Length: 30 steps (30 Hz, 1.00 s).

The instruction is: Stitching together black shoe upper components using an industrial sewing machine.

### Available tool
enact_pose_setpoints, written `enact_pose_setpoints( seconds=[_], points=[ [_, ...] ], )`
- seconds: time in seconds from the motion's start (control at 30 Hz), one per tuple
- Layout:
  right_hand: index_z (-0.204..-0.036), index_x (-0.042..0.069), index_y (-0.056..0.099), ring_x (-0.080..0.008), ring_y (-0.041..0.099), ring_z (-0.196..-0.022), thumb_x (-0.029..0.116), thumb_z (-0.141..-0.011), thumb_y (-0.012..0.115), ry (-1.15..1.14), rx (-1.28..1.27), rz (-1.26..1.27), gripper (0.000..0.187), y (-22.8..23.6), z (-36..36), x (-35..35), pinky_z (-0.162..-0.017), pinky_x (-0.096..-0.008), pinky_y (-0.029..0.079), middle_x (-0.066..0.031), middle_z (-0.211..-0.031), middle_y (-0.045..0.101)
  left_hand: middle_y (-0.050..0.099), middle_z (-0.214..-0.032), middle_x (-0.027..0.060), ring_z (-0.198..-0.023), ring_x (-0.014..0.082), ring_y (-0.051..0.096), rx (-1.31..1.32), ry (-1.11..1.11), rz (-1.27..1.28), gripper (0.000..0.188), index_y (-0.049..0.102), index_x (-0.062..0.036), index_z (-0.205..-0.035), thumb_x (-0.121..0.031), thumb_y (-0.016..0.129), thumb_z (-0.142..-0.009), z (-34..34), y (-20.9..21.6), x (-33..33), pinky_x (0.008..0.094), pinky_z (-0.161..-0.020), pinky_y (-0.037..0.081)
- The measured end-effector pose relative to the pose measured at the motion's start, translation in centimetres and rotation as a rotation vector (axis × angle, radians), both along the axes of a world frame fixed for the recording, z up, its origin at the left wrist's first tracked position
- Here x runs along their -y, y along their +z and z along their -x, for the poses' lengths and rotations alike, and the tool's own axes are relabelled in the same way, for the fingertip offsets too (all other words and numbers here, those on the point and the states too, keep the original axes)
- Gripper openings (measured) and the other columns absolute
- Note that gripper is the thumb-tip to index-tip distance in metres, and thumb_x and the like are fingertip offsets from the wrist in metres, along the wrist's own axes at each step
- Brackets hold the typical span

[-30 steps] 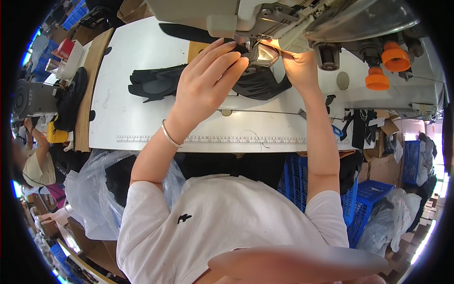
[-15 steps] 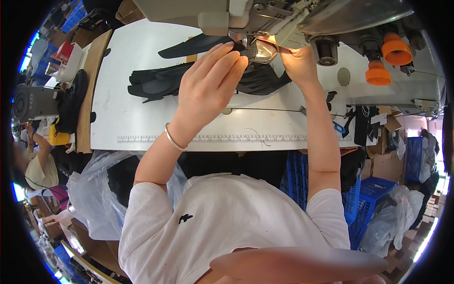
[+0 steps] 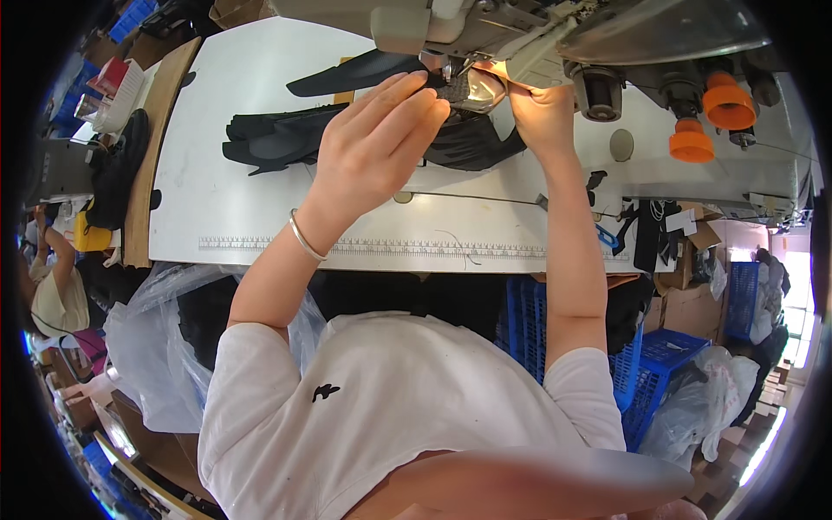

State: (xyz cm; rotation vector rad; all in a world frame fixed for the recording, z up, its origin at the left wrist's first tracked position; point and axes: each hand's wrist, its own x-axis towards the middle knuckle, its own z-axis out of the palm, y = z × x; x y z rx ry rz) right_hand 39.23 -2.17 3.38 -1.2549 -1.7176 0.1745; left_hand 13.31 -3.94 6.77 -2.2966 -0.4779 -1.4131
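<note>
My left hand [image 3: 368,143] is palm down just left of the sewing machine's needle area [image 3: 452,74], its fingers stretched out and close together. Its fingertips reach a dark piece of material [image 3: 472,143] that spreads out below the needle. Right of the needle, my right hand [image 3: 544,117] reaches up under the machine head [image 3: 511,43]; its fingers are mostly hidden there, and I cannot see what they hold. One long black cut piece [image 3: 351,73] extends beyond my left hand. Several black pieces lie stacked [image 3: 269,139] to its left.
A ruler strip [image 3: 373,248] runs along the near edge of the white table [image 3: 208,195]. Orange-capped parts [image 3: 692,139] hang at the right. A blue-handled tool [image 3: 605,236] lies near the right edge. Blue crates [image 3: 667,355] and plastic bags [image 3: 156,347] stand below. Another person [image 3: 56,286] is at far left.
The whole view has shifted slightly, with the table appearing further left and up. Both hands stay by the needle, with only a slight movement at most.
</note>
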Motion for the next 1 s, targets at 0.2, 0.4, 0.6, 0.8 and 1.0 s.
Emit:
enact_pose_setpoints(
  seconds=[0.2,0.4,0.6,0.8,1.0],
  points=[
    [-0.120,0.003,0.060,-0.0390,0.061,-0.112,0.020,-0.076,0.088,-0.131,0.000,0.194,0.054,-1.3,-1.2,-1.1,-0.092,-0.0457,0.051,-0.0204,-0.119,0.061,0.065,-0.097,0.0088,-0.100,0.0282,0.071,-0.047,0.059,-0.024,0.015,0.071,0.0010,-0.090,0.000,0.072,-0.075,-0.8,0.3,1.0,0.0366,-0.086,0.064],
    [-0.104,0.000,0.071,-0.0315,0.072,-0.089,0.009,-0.093,0.072,-0.172,0.123,-0.150,0.014,0.3,0.0,-0.9,-0.078,-0.0381,0.055,-0.0133,-0.097,0.075,0.065,-0.097,0.0101,-0.100,0.0289,0.071,-0.054,0.095,-0.033,0.013,0.071,0.0022,-0.090,0.000,0.072,-0.078,-1.1,0.3,1.2,0.0370,-0.088,0.065],
    [-0.110,0.004,0.069,-0.0372,0.068,-0.096,0.015,-0.075,0.085,-0.236,0.130,-0.030,0.040,-1.0,-0.9,-1.3,-0.084,-0.0433,0.054,-0.0182,-0.101,0.070,0.066,-0.097,0.0109,-0.100,0.0295,0.071,-0.044,0.076,-0.044,0.009,0.071,0.0027,-0.088,-0.001,0.073,-0.080,-1.4,0.4,1.0,0.0371,-0.087,0.065],
    [-0.094,0.000,0.069,-0.0318,0.067,-0.083,0.005,-0.081,0.073,-0.061,-0.068,0.045,0.014,3.3,2.3,1.4,-0.073,-0.0384,0.053,-0.0171,-0.085,0.069,0.068,-0.099,0.0102,-0.102,0.0290,0.072,-0.034,0.044,-0.031,0.008,0.073,0.0013,-0.088,-0.001,0.074,-0.080,-0.8,0.1,0.4,0.0366,-0.086,0.064],
    [-0.103,0.005,0.074,-0.0299,0.059,-0.109,0.005,-0.088,0.067,-0.272,0.056,-0.197,0.016,1.8,3.9,5.3,-0.093,-0.0416,0.046,-0.0089,-0.111,0.068,0.071,-0.105,0.0108,-0.106,0.0280,0.071,-0.044,-0.031,0.396,0.020,0.075,-0.0018,-0.100,0.002,0.073,-0.081,4.2,3.5,-0.9,0.0364,-0.086,0.062]
  ],
)
